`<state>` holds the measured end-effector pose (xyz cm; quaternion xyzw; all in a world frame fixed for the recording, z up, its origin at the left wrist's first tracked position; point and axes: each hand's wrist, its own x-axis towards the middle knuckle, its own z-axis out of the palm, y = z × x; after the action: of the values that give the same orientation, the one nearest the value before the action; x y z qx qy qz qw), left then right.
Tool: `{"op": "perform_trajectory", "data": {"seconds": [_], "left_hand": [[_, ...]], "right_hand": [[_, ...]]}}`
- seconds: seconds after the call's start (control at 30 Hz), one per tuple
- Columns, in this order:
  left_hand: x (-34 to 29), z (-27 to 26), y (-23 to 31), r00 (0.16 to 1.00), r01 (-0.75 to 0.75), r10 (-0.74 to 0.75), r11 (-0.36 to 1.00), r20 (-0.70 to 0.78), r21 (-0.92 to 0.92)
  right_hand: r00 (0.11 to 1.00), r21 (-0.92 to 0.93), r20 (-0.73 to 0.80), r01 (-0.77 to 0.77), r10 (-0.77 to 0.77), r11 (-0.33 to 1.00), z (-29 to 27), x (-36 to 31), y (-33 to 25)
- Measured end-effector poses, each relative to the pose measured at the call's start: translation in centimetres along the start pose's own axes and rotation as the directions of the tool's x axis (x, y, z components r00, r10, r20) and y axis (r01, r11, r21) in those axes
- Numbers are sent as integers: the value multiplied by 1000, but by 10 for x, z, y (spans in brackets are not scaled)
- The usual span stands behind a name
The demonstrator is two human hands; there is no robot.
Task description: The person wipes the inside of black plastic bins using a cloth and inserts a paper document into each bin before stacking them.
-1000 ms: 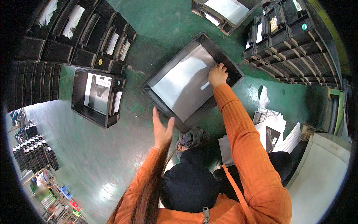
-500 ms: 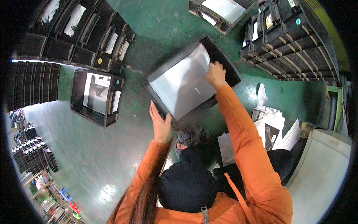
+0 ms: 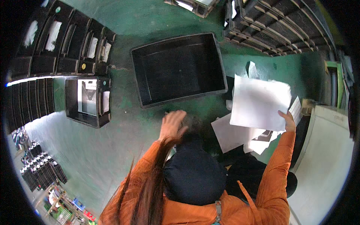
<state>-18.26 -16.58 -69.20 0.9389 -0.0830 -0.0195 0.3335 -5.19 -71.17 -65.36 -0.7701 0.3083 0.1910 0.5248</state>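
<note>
My right hand (image 3: 288, 120) pinches the lower right corner of a large white paper sheet (image 3: 259, 102), perhaps more than one layer. The sheet hangs over a loose pile of papers (image 3: 240, 135) on the floor to my right. In front of me lies a black plastic crate (image 3: 179, 71), its inside bare to the bottom. My left hand (image 3: 173, 124) is just short of the crate's near side, slightly blurred, fingers stretched out and holding nothing.
Stacks of black crates stand at the far left (image 3: 63, 41) and far right (image 3: 277, 28). Left of me, another crate (image 3: 100, 119) holds a printed sheet (image 3: 87, 96). A pale cabinet (image 3: 322, 138) is close on my right. The floor (image 3: 123, 146) is green.
The white sheet has come out of the crate and moved right over the paper pile in my right hand. My left hand has let go of the crate's edge; the crate has turned.
</note>
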Motion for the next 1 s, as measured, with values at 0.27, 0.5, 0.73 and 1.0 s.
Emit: {"op": "perform_trajectory", "data": {"seconds": [0.27,0.5,0.73,1.0], "left_hand": [[76,-6,12,881,468,-383,621,278,-628],[97,-39,53,969,-17,-71,936,-235,-353],[83,-64,-20,986,123,-80,942,-147,312],[117,-155,-30,752,236,-635,510,-177,-827]], "right_hand": [[801,-593,145,540,-580,597,126,-3,-88],[682,-357,608,692,-406,628,282,-78,-103],[792,-399,386,606,-474,688,155,-80,-250],[835,-288,81,542,-544,789,29,-128,-260]]}}
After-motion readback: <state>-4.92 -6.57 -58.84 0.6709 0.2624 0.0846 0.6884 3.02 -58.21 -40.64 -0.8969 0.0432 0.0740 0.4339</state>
